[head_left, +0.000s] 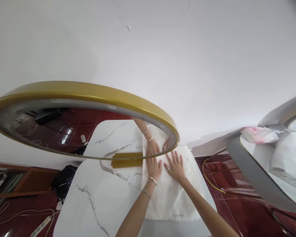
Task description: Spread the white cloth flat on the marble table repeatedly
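A white cloth (170,204) with a scalloped front edge lies spread over the right part of the marbled white table (98,187). My left hand (154,169) rests palm down near the cloth's left edge, fingers stretched toward the mirror. Beside it, my right hand (177,168) lies flat on the same cloth with its fingers spread. Neither hand is seen gripping anything. Just beyond my fingertips stands a large round mirror (88,88) with a gold frame, which reflects both hands in part. Its gold base (127,164) sits on the tabletop left of the cloth.
A white wall (199,65) rises behind the table. To the right, another table (251,168) holds a pink-and-white packet (259,135) and a white bag (288,156). At left are a dark bag (64,179), a wooden shelf (34,181) and a power strip (41,226) with cords.
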Available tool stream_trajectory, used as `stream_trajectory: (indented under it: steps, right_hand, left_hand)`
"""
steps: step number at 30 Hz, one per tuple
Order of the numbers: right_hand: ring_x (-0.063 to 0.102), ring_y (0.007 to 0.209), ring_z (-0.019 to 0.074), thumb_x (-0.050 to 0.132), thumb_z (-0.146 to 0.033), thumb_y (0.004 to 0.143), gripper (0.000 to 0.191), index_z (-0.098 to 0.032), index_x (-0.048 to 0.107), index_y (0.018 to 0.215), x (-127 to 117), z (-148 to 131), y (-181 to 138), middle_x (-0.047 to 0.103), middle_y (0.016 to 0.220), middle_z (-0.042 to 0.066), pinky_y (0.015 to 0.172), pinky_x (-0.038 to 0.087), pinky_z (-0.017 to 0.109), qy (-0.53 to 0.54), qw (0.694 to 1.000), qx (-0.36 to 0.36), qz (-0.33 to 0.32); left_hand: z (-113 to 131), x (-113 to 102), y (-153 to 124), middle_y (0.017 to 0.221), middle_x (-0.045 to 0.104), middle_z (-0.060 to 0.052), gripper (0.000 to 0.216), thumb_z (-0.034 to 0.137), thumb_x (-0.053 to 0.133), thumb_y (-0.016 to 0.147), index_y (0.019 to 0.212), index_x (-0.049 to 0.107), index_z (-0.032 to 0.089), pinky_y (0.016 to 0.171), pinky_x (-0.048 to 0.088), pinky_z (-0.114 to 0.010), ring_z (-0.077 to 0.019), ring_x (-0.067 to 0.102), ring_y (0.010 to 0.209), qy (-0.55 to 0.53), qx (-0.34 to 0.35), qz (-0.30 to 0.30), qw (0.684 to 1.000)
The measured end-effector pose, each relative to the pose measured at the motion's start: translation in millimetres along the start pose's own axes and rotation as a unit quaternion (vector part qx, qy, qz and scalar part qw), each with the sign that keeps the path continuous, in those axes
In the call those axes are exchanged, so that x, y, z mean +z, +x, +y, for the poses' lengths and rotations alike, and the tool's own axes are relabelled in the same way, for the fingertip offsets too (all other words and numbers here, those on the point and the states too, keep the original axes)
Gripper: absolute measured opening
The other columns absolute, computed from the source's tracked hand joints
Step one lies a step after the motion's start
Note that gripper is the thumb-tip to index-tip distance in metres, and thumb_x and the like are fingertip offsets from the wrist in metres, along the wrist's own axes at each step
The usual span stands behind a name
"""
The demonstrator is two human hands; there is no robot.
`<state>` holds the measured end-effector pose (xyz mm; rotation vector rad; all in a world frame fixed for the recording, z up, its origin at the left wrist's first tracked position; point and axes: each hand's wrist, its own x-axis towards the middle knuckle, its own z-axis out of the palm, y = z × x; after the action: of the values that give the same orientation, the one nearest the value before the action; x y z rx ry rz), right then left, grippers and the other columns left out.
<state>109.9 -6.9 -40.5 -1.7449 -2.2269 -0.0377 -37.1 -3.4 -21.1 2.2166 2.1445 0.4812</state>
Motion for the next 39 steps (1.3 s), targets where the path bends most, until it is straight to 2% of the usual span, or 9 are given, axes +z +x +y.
stream_trajectory:
  steps: [4, 7, 14, 17, 23, 28, 31, 34, 39]
  right_hand:
    - [0.021, 0.14, 0.0315, 0.04, -0.049, 0.092, 0.053, -0.024, 0.044, 0.138, 3, 19, 40, 0.03, 0.151, 0.01, 0.113, 0.015, 0.052, 0.013, 0.999, -0.031, -0.041]
    - [0.022, 0.14, 0.0283, 0.038, -0.048, 0.093, 0.052, -0.024, 0.041, 0.14, 1, 29, 42, 0.03, 0.151, 0.009, 0.114, 0.017, 0.048, 0.014, 0.998, -0.035, -0.052]
    - [0.019, 0.142, 0.0265, 0.035, -0.039, 0.095, 0.061, -0.028, 0.011, 0.15, -17, 17, -36, 0.02, 0.154, 0.006, 0.112, 0.021, 0.048, 0.014, 0.999, -0.038, -0.008]
    - [0.018, 0.142, 0.0267, 0.037, -0.039, 0.094, 0.063, -0.028, 0.01, 0.15, -19, 15, -41, 0.019, 0.154, 0.006, 0.112, 0.021, 0.048, 0.011, 0.999, -0.047, -0.012]
    - [0.02, 0.141, 0.0257, 0.036, -0.04, 0.095, 0.052, -0.025, 0.033, 0.145, -14, 44, 22, 0.027, 0.152, 0.008, 0.113, 0.021, 0.046, 0.002, 0.997, -0.063, -0.035]
    - [0.019, 0.142, 0.0242, 0.033, -0.041, 0.096, 0.053, -0.026, 0.027, 0.147, -18, 70, 27, 0.023, 0.153, 0.006, 0.113, 0.021, 0.046, 0.0, 0.999, -0.044, -0.033]
    - [0.019, 0.142, 0.0251, 0.034, -0.04, 0.096, 0.057, -0.028, 0.018, 0.149, -24, 76, -2, 0.019, 0.155, 0.005, 0.113, 0.021, 0.048, -0.005, 1.0, -0.01, -0.013]
    - [0.019, 0.142, 0.0272, 0.035, -0.038, 0.096, 0.061, -0.03, 0.009, 0.15, -33, 70, -44, 0.014, 0.156, 0.004, 0.112, 0.021, 0.051, -0.004, 1.0, 0.031, -0.002]
    - [0.02, 0.141, 0.0283, 0.037, -0.038, 0.094, 0.065, -0.027, 0.006, 0.15, -58, 33, -127, 0.015, 0.156, 0.006, 0.112, 0.023, 0.051, 0.021, 0.999, 0.038, -0.03]
  left_hand:
    - [1, 6, 41, 0.112, 0.066, -0.018, 0.041, 0.033, 0.04, 0.09, 0.115, 0.062, 0.01, 0.098, 0.041, -0.049, -0.0331, 0.057, 0.111, -0.016, -0.025, -0.035, 0.999]
    - [1, 8, 50, 0.112, 0.066, -0.018, 0.041, 0.032, 0.038, 0.09, 0.116, 0.062, 0.01, 0.096, 0.042, -0.049, -0.0336, 0.056, 0.112, -0.022, -0.025, -0.038, 0.999]
    - [4, -10, -12, 0.14, 0.048, -0.014, 0.05, 0.036, 0.039, 0.092, 0.137, 0.043, 0.016, 0.111, 0.023, -0.054, -0.0317, 0.037, 0.132, -0.021, 0.01, 0.005, 1.0]
    - [3, -10, -19, 0.141, 0.046, -0.013, 0.049, 0.035, 0.04, 0.091, 0.136, 0.045, 0.015, 0.112, 0.022, -0.053, -0.0319, 0.035, 0.133, -0.013, 0.021, 0.01, 1.0]
    - [15, 3, 38, 0.121, 0.062, -0.019, 0.041, 0.029, 0.034, 0.092, 0.117, 0.06, 0.01, 0.102, 0.033, -0.054, -0.035, 0.051, 0.118, -0.03, 0.014, -0.036, 0.999]
    - [39, 9, 56, 0.117, 0.064, -0.017, 0.04, 0.031, 0.034, 0.093, 0.116, 0.061, 0.011, 0.103, 0.034, -0.052, -0.0329, 0.053, 0.116, -0.052, 0.047, -0.055, 0.996]
    - [55, 1, 23, 0.135, 0.053, -0.014, 0.044, 0.033, 0.041, 0.091, 0.132, 0.05, 0.017, 0.109, 0.027, -0.054, -0.0327, 0.042, 0.128, -0.064, 0.065, -0.054, 0.994]
    - [60, -13, -37, 0.151, 0.03, -0.01, 0.058, 0.038, 0.047, 0.088, 0.143, 0.034, 0.024, 0.113, 0.017, -0.058, -0.0336, 0.023, 0.14, -0.079, 0.103, -0.061, 0.99]
    - [36, -35, -129, 0.155, 0.02, -0.005, 0.062, 0.043, 0.047, 0.089, 0.146, 0.026, 0.034, 0.112, 0.018, -0.058, -0.031, 0.018, 0.142, -0.075, 0.12, -0.097, 0.985]
